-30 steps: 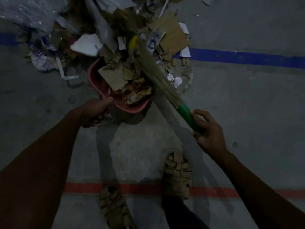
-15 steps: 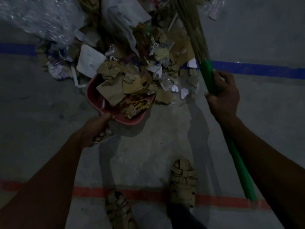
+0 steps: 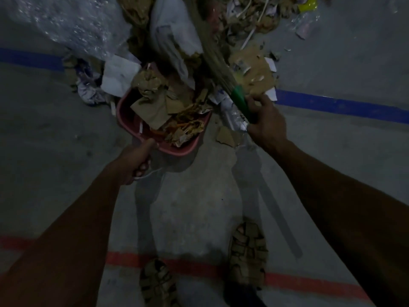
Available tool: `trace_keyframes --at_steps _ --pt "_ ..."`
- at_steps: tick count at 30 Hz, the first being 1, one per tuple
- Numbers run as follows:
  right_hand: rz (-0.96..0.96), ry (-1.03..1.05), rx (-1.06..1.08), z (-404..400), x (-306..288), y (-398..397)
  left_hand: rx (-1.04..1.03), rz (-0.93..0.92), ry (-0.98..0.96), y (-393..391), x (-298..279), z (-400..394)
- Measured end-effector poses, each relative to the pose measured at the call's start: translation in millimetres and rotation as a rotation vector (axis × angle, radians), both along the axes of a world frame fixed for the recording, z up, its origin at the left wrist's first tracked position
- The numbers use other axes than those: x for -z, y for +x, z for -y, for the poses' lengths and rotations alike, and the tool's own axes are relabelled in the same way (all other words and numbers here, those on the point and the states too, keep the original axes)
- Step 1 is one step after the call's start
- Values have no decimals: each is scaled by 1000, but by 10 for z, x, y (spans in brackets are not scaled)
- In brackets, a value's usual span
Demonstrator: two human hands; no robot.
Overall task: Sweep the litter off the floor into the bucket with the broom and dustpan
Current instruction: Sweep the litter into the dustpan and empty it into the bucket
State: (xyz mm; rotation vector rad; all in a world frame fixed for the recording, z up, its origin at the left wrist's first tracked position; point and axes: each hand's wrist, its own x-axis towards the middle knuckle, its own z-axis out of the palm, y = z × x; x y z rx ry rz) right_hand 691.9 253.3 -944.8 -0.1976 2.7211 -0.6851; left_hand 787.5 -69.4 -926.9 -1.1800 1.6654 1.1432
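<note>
The litter heap (image 3: 221, 36) spreads ahead of both my hands, over the blue line (image 3: 340, 105). The red dustpan (image 3: 190, 149), already piled high, sits just beyond my left hand (image 3: 135, 162), which grips its handle. My right hand (image 3: 265, 122) wraps the broom (image 3: 240, 103) low down. I should pull short strokes leftward; open floor (image 3: 188, 207) lies behind. No bucket in sight.

Dustpan (image 3: 132, 120) on floor (image 3: 192, 207) centre, cardboard scraps (image 3: 155, 107) in it. Left hand (image 3: 135, 161) at its near edge. Broom (image 3: 212, 56) right of dustpan, bristles over litter pile (image 3: 250, 69) behind; right hand (image 3: 265, 122) on handle. Bubble wrap (image 3: 66, 23) far left. Sandals (image 3: 247, 251) nearest, on floor line (image 3: 124, 259).
</note>
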Motion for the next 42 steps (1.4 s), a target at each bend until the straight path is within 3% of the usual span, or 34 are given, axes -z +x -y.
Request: trace_keyframes --at_steps 10,14,20,25,33,42 --pt "64 -57 -63 -543 20 1110 -36 -34 -15 -43 -2 -4" --pt "21 -49 54 -652 -47 1337 0 -2 3 -27 -37 -6" --pt "-129 85 294 -664 -78 1143 18 0 30 -32 19 60" --pt "-109 172 363 -677 22 752 74 -12 -25 -100 65 84" --pt "-42 103 -8 -389 117 352 240 -10 -61 -295 96 219" --pt "57 3 -146 -535 -9 848 184 -19 -27 -52 127 78"
